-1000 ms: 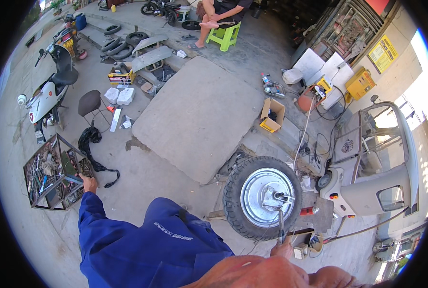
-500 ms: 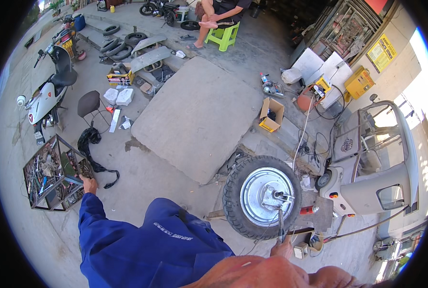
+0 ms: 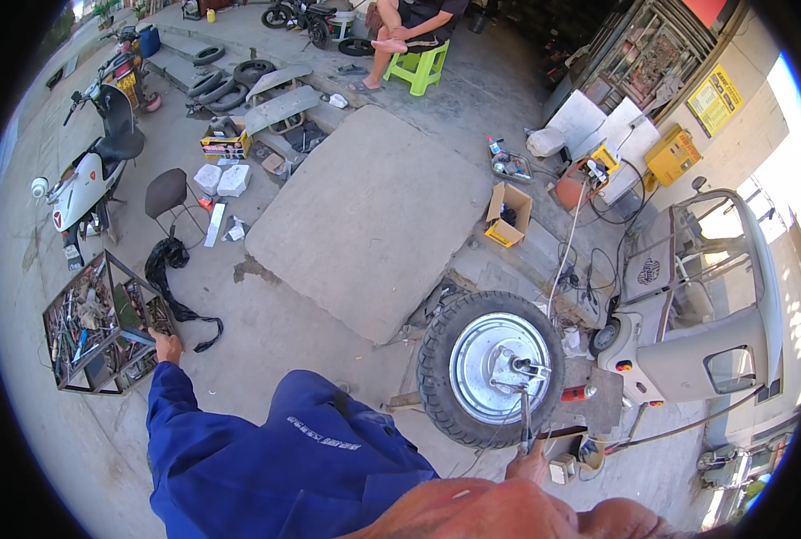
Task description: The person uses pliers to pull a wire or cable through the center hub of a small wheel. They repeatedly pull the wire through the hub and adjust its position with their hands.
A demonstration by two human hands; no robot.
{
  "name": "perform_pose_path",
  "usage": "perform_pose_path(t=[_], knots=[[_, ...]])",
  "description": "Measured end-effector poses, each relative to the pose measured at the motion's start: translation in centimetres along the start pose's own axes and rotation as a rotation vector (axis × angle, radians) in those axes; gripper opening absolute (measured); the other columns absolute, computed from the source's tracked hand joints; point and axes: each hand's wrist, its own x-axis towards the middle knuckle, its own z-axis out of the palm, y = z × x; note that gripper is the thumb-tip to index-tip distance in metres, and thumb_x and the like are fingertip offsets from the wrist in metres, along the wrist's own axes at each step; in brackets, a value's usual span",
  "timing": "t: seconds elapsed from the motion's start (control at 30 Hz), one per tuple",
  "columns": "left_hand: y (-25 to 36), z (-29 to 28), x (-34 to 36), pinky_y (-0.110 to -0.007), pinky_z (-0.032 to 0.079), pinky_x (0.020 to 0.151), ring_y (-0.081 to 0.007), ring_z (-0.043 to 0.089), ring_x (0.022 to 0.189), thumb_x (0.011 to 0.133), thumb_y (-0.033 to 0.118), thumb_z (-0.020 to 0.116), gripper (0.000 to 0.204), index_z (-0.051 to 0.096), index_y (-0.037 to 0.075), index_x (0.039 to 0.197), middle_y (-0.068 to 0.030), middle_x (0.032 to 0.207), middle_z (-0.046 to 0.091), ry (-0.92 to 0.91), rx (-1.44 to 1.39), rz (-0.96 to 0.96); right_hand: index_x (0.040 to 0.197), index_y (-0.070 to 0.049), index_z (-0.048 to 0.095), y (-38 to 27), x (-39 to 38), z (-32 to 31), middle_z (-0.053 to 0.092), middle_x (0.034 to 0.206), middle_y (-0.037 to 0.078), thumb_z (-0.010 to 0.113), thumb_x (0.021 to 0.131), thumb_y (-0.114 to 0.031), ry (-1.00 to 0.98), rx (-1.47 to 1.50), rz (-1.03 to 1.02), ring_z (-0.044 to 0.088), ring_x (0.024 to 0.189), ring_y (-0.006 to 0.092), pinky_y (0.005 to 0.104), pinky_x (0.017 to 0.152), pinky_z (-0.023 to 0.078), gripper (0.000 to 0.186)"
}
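Note:
At the lower left, my left hand (image 3: pixel 167 345) has its fingers at the near right edge of a divided metal tool tray (image 3: pixel 100 254). The tray holds many mixed tools and scraps. My right hand (image 3: pixel 528 465), partly hidden at the lower edge, is closed around a long metal hand tool (image 3: pixel 525 415), its exact kind unclear. The tool's far end is at the axle plate of a wheel with a silver hub (image 3: pixel 477 368). A thick black tire (image 3: pixel 436 395) surrounds the hub. The wheel is raised off the ground, tilted toward me.
A concrete slab (image 3: pixel 364 216) lies ahead. A black rubber strip (image 3: pixel 160 269) and a stool (image 3: pixel 168 193) are near the tray. An open cardboard box (image 3: pixel 508 216) stands beyond the wheel. A small grey vehicle (image 3: pixel 688 332) is on the right. A person sits on a green stool (image 3: pixel 418 70).

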Motion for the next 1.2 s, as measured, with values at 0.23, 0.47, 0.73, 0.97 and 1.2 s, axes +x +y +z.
perform_pose_path(t=[0.23,0.47,0.73,0.97,1.2], knots=[[2.9,-1.3,-1.2,-0.047,0.059,0.076,-0.0410,0.073,0.081,0.099,0.017,0.060,0.097,-0.002,0.004,0.172,-0.0297,0.097,0.073,-0.224,-0.597,-0.350,0.117,0.004,0.059,0.0,-0.2,-0.2,0.071,0.104,0.031,0.069,0.090,-0.001,-0.005,-0.026,0.007,0.069,0.100,0.0536,0.0619,0.082,0.052,0.029],[4.0,-3.2,-2.7,-0.046,0.060,0.068,-0.0378,0.073,0.074,0.098,0.012,0.058,0.095,-0.001,0.004,0.172,-0.0277,0.097,0.073,-0.173,-0.466,-0.266,0.119,0.004,0.059,0.1,-0.1,0.1,0.071,0.105,0.032,0.068,0.091,-0.001,0.015,-0.020,-0.025,0.069,0.099,0.0537,0.0622,0.081,0.052,0.029],[6.4,-4.3,-4.0,-0.045,0.060,0.067,-0.0371,0.073,0.072,0.096,0.008,0.056,0.092,0.002,0.000,0.171,-0.0278,0.095,0.072,-0.239,-0.499,-0.324,0.116,0.004,0.059,0.1,-0.3,0.0,0.071,0.103,0.033,0.066,0.091,-0.001,0.020,-0.029,-0.010,0.069,0.097,0.0547,0.0626,0.081,0.052,0.027],[7.2,-3.5,-5.1,-0.043,0.059,0.065,-0.0352,0.075,0.072,0.093,0.007,0.056,0.073,0.030,-0.008,0.160,-0.0228,0.086,0.073,-0.197,-0.544,-0.227,0.115,0.005,0.059,0.0,-0.2,-0.2,0.070,0.103,0.034,0.066,0.091,-0.001,0.012,-0.037,-0.012,0.068,0.097,0.0550,0.0627,0.081,0.052,0.026],[18.2,-7.5,-5.5,-0.040,0.055,0.067,-0.0235,0.072,0.068,0.096,0.015,0.061,0.022,0.066,-0.005,0.103,-0.0132,0.075,0.073,-0.336,-0.719,-0.064,0.113,0.004,0.057,-0.4,-0.3,-0.4,0.070,0.101,0.035,0.066,0.091,-0.001,0.022,-0.037,-0.039,0.068,0.095,0.0560,0.0635,0.081,0.052,0.025]])
